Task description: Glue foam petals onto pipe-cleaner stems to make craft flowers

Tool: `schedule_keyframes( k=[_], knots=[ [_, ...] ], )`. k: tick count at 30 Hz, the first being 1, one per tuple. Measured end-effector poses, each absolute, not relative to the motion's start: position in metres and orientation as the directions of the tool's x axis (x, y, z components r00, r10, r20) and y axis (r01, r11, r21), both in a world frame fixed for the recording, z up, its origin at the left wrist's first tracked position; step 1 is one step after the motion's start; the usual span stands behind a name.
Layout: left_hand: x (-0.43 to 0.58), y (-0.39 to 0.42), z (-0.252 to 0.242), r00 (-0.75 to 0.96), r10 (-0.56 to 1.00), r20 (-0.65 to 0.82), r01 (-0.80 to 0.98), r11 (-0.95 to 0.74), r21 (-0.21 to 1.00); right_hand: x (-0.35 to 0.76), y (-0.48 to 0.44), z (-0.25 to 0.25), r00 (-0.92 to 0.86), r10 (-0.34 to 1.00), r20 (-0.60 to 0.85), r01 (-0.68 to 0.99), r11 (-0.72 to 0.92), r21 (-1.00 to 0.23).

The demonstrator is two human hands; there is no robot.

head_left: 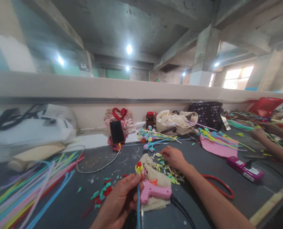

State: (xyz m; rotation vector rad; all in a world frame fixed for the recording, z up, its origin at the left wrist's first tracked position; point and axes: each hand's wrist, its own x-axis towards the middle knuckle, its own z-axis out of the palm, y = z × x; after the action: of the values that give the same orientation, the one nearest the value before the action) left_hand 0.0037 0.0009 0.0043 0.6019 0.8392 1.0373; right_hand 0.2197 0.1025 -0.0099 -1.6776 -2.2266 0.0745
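Observation:
My left hand (123, 197) is closed around a pipe-cleaner flower (138, 167), whose head is yellow and red and whose blue stem hangs straight down. Just right of it lies a pink glue gun (155, 191) on a crumpled pale cloth (158, 175), its black cord trailing toward me. Farther up the table, my right hand (175, 157) has its fingers bent and pinched together at a pile of short yellow and cream pieces (174, 179). Whatever is between those fingertips is too small to make out. Red and teal snippets (102, 192) lie left of the glue gun.
Long coloured pipe cleaners (36, 194) cover the left side. At the back are a phone (116, 132) with a white cable, finished flowers (151, 136), a bottle (150, 121) and a cloth-filled basket (172, 122). On the right are a purple power strip (245, 170) and another person's arms (272, 140).

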Motion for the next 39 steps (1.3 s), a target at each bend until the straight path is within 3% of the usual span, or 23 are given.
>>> schedule_keyframes(
  k=[9,15,24,29,34,39],
  knots=[
    [0.001,0.0,0.004,0.285,0.901,-0.327,-0.486,0.43,0.761,0.252,0.081,0.009,-0.306,0.949,0.076,0.874,0.312,-0.373],
    [0.001,0.002,0.004,0.309,0.899,-0.309,-0.481,0.428,0.765,0.231,0.082,-0.006,-0.246,0.966,0.079,0.888,0.257,-0.38],
    [0.001,0.001,0.004,0.291,0.908,-0.301,-0.478,0.411,0.776,0.243,0.091,-0.013,-0.294,0.956,0.009,0.657,0.209,-0.724],
    [0.001,0.0,0.006,0.297,0.899,-0.322,-0.471,0.431,0.77,0.243,0.093,-0.011,-0.329,0.944,-0.015,0.528,0.171,-0.832],
    [0.001,0.001,0.005,0.291,0.904,-0.312,-0.471,0.42,0.776,0.244,0.09,-0.007,-0.353,0.935,-0.017,0.464,0.16,-0.871],
    [0.002,0.002,0.005,0.314,0.903,-0.294,-0.486,0.419,0.767,0.241,0.089,-0.01,-0.309,0.951,-0.001,0.512,0.165,-0.843]
  ],
)
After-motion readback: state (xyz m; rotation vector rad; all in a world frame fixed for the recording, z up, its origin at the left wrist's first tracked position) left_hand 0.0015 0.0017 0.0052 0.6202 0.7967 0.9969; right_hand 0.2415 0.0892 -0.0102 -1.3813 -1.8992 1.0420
